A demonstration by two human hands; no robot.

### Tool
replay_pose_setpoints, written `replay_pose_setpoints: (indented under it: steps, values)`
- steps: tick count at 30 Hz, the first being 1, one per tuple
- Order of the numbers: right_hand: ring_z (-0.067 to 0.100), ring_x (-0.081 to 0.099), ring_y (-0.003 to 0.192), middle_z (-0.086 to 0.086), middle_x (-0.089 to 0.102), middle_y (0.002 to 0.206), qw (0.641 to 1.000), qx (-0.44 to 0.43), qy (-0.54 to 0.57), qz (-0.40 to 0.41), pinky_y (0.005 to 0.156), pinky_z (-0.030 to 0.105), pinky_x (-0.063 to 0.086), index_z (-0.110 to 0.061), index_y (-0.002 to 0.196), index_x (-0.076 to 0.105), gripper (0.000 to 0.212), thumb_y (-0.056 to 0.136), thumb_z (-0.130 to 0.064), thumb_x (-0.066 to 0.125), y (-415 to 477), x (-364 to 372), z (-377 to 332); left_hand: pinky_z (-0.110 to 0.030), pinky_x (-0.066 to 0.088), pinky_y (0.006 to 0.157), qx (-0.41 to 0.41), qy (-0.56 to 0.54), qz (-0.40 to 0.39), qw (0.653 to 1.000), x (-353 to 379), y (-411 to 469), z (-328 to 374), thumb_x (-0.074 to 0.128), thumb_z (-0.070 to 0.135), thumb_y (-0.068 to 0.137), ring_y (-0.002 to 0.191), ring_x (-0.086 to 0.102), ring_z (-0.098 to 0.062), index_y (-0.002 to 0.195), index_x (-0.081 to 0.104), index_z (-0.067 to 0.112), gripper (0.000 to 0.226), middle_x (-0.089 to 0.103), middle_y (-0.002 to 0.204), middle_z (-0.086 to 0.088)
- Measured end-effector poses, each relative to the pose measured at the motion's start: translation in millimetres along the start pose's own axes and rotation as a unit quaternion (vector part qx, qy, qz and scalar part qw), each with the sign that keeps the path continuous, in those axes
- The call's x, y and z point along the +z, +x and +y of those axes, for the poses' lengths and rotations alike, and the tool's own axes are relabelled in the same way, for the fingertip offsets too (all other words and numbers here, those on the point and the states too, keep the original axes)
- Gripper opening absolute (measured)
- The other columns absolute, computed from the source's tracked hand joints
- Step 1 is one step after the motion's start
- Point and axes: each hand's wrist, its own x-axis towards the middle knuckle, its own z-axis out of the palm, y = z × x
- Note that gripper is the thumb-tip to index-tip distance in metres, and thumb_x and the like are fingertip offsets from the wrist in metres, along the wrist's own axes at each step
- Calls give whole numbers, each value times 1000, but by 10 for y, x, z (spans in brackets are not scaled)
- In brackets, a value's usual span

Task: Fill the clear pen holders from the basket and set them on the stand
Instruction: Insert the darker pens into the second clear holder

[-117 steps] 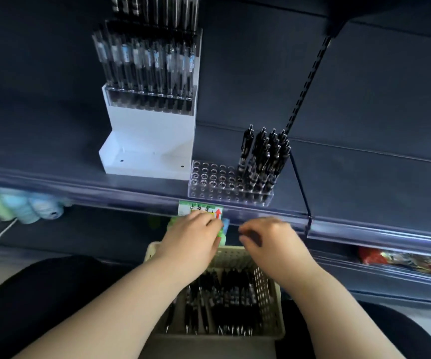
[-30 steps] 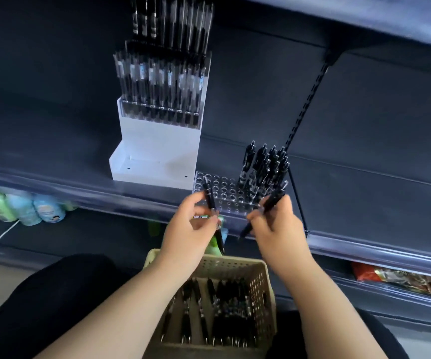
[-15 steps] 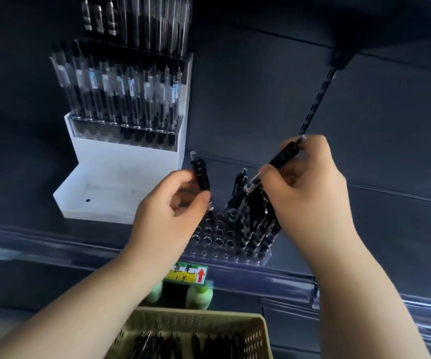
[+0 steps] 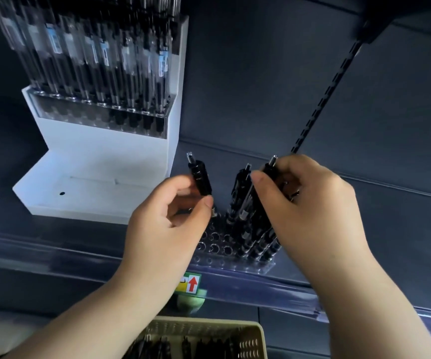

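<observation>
Though slim, glossy black pens (image 4: 201,178)

i see open holes in the left-front part of the clear holder (image 4: 217,244); standing pens (image 4: 243,221) pack its right side and block entry there. left hand (image 4: 165,229) with a pen (image 4: 200,177) and right hand (image 4: 310,203) with another crowd the air above it. white stand (image 4: 105,156) close on the left, lower step (image 4: 85,195) free. shelf (image 4: 403,229) right of holder open. basket (image 4: 258,332) sits below the shelf edge.
</observation>
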Motion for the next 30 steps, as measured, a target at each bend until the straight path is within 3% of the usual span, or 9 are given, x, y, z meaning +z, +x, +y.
replay_pose_setpoints:
  steps: [8,13,17,25,30]
  values:
    - [13,59,84,-24,59,74,1000,-30,-3,8,78,47,48,-31,91,63,17,76,-38,67,4,4,-21,-6,47,69,31,51,-28,998,-28,-45,42,66,18,74,78,67,-3,94,67,22,20,71,84,9]
    - [13,60,77,-23,59,69,999,-39,-2,18,77,47,49,-30,79,66,6,78,-26,71,14,8,4,-3,45,63,9,31,-17,999,-68,-26,96,66,18,75,77,66,2,89,67,29,18,70,83,16]
    - [16,60,76,-19,61,69,998,-57,-28,16,75,45,49,-29,75,69,11,78,-19,71,13,2,7,-2,45,65,0,1,-5,1000,-59,7,122,67,12,79,81,65,5,92,67,28,21,70,87,18]
    - [13,60,78,-20,61,70,996,-85,-17,3,76,46,49,-29,75,70,10,76,-19,72,-4,-8,-22,-7,48,66,2,-2,-44,999,-1,-34,114,67,18,74,80,67,-3,93,68,26,21,71,83,11]
    - [11,59,76,-27,56,69,996,-88,-16,25,77,45,49,-30,77,69,9,77,-22,71,6,-41,-27,-7,49,67,34,35,-85,995,34,-44,77,72,7,74,76,67,0,88,67,32,29,71,83,15]
